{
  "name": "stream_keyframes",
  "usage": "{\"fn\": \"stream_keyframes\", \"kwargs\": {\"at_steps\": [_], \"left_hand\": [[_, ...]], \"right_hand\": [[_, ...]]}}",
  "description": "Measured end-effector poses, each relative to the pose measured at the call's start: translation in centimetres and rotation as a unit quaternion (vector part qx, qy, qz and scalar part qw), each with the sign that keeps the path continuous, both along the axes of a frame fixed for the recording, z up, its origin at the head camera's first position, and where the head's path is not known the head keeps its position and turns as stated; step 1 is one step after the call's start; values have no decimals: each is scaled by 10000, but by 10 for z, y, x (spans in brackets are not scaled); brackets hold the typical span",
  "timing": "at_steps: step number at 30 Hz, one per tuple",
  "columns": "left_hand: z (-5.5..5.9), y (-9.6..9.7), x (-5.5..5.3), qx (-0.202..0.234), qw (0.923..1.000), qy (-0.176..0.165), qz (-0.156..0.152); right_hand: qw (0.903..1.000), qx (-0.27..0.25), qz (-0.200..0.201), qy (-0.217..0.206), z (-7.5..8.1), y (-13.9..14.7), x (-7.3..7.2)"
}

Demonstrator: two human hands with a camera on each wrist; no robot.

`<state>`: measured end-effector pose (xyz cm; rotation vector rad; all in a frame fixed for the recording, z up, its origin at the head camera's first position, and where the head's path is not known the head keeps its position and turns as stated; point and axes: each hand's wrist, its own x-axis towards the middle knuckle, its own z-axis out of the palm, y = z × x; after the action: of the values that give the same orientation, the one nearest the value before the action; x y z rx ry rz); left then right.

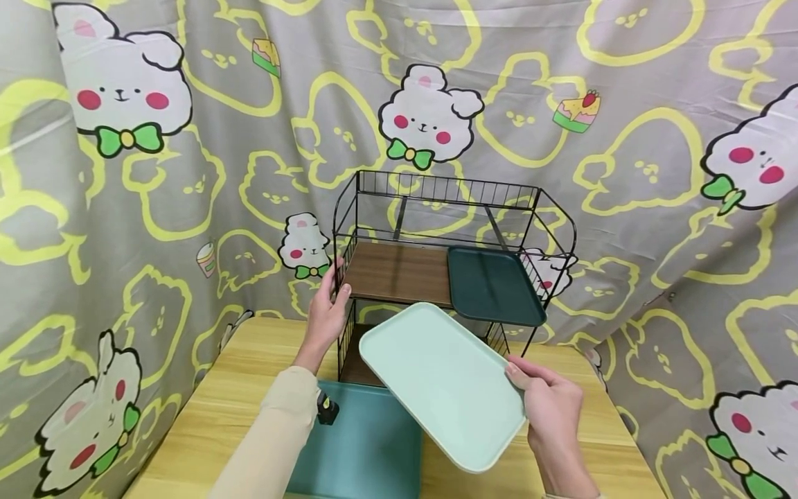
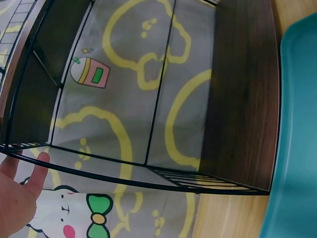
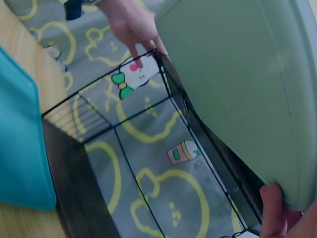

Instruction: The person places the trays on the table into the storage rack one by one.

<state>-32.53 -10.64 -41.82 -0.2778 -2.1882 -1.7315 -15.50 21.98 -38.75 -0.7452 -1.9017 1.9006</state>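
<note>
A two-tier black wire rack [image 1: 445, 184] with brown wood-look shelves [image 1: 399, 270] stands at the back of the table. My left hand [image 1: 325, 315] is at its left side post, level with the upper shelf, thumb and fingers on either side of the wire. My right hand [image 1: 553, 409] pinches a pale mint tray [image 1: 445, 381] by its right edge. The mint tray is tilted in the air before the rack, covering part of its lower level. On the upper shelf's right half lies a dark green tray [image 1: 495, 284], its front edge past the shelf.
A larger teal tray [image 1: 368, 443] lies on the wooden table [image 1: 212, 409] in front of the rack, partly under the mint tray. A small black device [image 1: 327, 409] sits by the left wrist. Patterned curtain [image 1: 249, 138] hangs behind and around the table.
</note>
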Motion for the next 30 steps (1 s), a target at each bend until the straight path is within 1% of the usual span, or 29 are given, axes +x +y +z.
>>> {"fn": "stream_keyframes", "kwargs": {"at_steps": [3,6,10,13,18,24,30], "left_hand": [[0,0,0,67,10000,-23,1],[-1,1,-1,114,9999,-8,-52],[-1,0,-2,153,9998,5,-126],[-2,0,-2,175,9998,-16,-125],[-1,1,-1,267,9995,-71,-119],[0,0,0,442,9987,-175,-159],[0,0,0,491,9982,-277,-212]], "right_hand": [[9994,-175,-167,237,2,-10,0],[9981,-251,-417,380,3,-20,0],[9956,-212,-755,507,5,-35,-3],[9926,-110,-1011,663,7,-47,-5],[9873,-23,-1268,957,8,-68,-11],[9819,-75,-1611,994,5,-87,-23],[9784,-121,-1810,995,3,-101,-36]]}}
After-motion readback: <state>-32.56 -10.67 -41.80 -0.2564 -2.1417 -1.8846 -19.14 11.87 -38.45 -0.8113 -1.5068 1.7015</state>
